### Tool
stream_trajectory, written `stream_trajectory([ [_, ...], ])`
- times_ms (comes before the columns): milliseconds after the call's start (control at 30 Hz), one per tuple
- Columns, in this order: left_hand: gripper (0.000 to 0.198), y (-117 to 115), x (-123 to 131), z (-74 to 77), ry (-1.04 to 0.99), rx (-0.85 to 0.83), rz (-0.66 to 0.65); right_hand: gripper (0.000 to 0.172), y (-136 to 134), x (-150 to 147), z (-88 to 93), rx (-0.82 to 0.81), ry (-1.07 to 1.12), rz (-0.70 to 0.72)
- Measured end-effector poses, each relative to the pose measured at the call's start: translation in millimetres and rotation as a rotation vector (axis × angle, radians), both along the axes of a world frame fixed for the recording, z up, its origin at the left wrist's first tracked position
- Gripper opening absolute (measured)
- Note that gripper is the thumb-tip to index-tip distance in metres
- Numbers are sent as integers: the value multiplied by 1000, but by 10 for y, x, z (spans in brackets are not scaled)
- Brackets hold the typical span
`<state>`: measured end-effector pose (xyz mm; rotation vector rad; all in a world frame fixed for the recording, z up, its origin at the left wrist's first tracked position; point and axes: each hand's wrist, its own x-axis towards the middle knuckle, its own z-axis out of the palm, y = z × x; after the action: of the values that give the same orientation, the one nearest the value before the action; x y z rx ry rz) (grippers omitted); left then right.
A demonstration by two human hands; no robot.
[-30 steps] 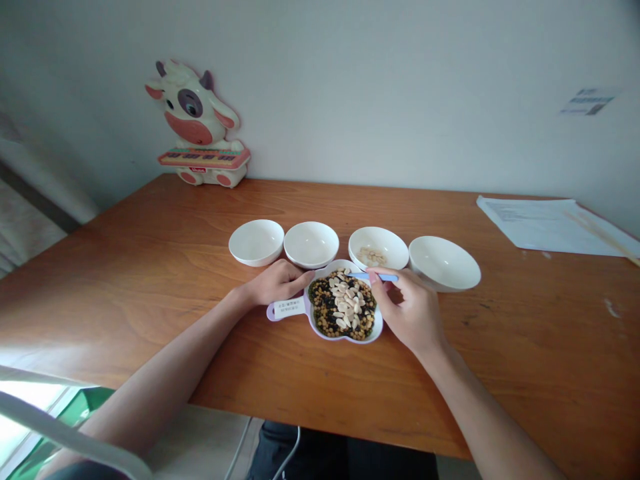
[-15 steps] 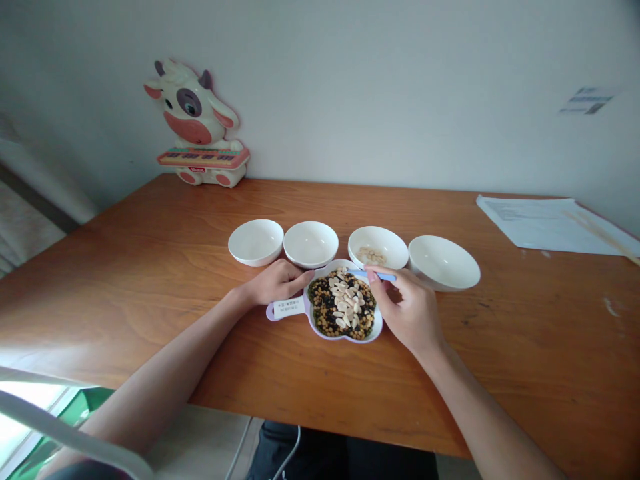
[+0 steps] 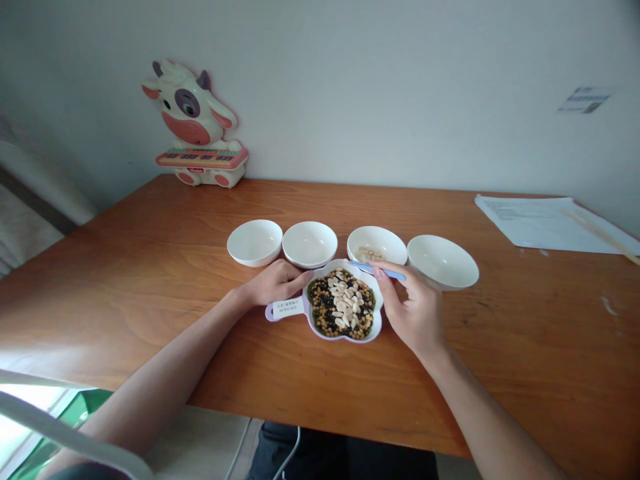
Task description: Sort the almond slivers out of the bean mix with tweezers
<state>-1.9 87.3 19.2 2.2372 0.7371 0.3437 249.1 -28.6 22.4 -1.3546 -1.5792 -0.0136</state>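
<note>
A flower-shaped white dish (image 3: pixel 376 325) with a lilac handle sits near the table's front, filled with mixed dark, tan and pale seeds (image 3: pixel 343 303). My left hand (image 3: pixel 274 282) rests curled against the dish's left rim, just above the handle. My right hand (image 3: pixel 413 308) pinches a thin blue tool (image 3: pixel 385 271) whose tip reaches over the dish's far rim toward the third bowl. Behind the dish stand several white bowls in a row: two bare ones (image 3: pixel 255 241) (image 3: pixel 309 243), one holding a few pale seeds (image 3: pixel 376 244), and a bare one at the right (image 3: pixel 442 261).
A cow-shaped toy keyboard (image 3: pixel 196 127) stands at the back left against the wall. Sheets of paper (image 3: pixel 547 223) lie at the far right edge of the wooden table (image 3: pixel 150 267). A white chair rail (image 3: pixel 60 433) shows at the lower left.
My right hand has shifted slightly right and back, carrying the blue tool's tip from above the seed dish toward the third bowl. The left hand has stayed put.
</note>
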Motion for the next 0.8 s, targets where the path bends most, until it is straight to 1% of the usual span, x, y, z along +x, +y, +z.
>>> stream_trajectory([
  [200, 62, 9, -8, -15, -11, -8, -4, 20, -3, 41, 13, 111, 34, -132],
  [467, 62, 16, -9, -24, 7, 6, -8, 22, -6, 28, 41, 105, 83, -153],
  [533, 62, 10, -5, -17, 8, 4, 0, 22, -14, 19, 38, 95, 78, -122],
  [700, 62, 5, -1, -15, -8, 9, -15, 21, -6, -10, 30, 80, 16, 42],
  [800, 62, 8, -3, -21, -10, 7, -14, 21, 3, -29, 36, 68, -22, 105],
])
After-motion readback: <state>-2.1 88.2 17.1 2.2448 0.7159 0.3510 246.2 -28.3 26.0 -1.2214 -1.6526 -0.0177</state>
